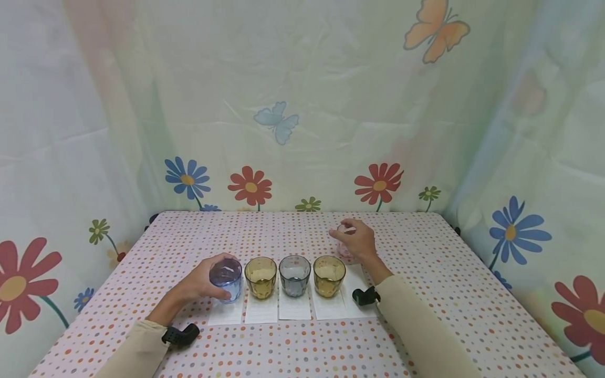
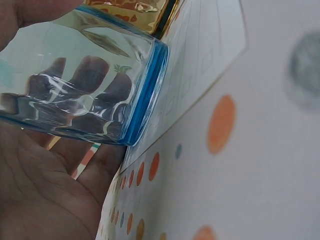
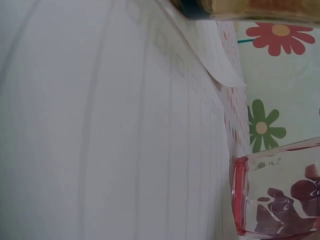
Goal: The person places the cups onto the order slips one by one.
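Note:
My left hand (image 1: 198, 282) grips a blue-tinted glass (image 1: 230, 287) at the left end of a row of glasses. In the left wrist view the fingers show through its clear wall, and its blue base (image 2: 145, 97) is at the paper. My right hand (image 1: 363, 242) holds a pink-tinted glass (image 1: 344, 252) farther back on the right, partly hidden by the hand. Dark finger shapes show through that glass's wall in the right wrist view, above its pink base (image 3: 240, 195). Between the hands stand an amber glass (image 1: 260, 279), a grey glass (image 1: 294, 278) and another amber glass (image 1: 329, 276).
White lined paper sheets (image 1: 294, 312) lie side by side beneath the row, one sheet (image 1: 360, 277) reaching towards the pink glass. A dotted cloth (image 1: 264, 352) covers the table. Flower-printed curtains (image 1: 307, 68) hang behind and at both sides.

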Action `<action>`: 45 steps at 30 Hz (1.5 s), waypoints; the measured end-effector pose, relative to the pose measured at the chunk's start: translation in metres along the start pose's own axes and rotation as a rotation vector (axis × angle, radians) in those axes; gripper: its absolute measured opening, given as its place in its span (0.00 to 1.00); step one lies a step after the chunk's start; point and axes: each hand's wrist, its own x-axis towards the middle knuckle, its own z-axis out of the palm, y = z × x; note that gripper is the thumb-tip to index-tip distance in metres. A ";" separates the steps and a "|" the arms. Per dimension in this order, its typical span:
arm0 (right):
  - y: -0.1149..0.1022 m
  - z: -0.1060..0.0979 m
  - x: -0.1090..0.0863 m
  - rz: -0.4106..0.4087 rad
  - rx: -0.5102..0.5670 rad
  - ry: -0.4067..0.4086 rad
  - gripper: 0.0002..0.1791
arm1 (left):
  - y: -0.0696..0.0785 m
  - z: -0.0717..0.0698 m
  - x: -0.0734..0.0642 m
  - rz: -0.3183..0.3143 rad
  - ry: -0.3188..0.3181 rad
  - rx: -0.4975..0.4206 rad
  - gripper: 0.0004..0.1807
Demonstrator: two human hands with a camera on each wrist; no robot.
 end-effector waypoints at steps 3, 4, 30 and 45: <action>-0.002 0.001 -0.001 -0.001 0.017 0.026 0.30 | 0.001 0.000 0.000 -0.004 0.007 0.012 0.45; -0.002 0.001 -0.001 0.000 0.024 0.032 0.30 | 0.001 0.000 0.000 -0.001 0.007 0.020 0.45; -0.003 0.005 0.002 0.027 0.002 0.120 0.22 | 0.003 0.000 0.001 -0.002 0.007 0.001 0.45; -0.001 0.005 0.004 -0.004 -0.023 0.119 0.20 | 0.001 0.000 -0.001 -0.001 0.004 -0.001 0.45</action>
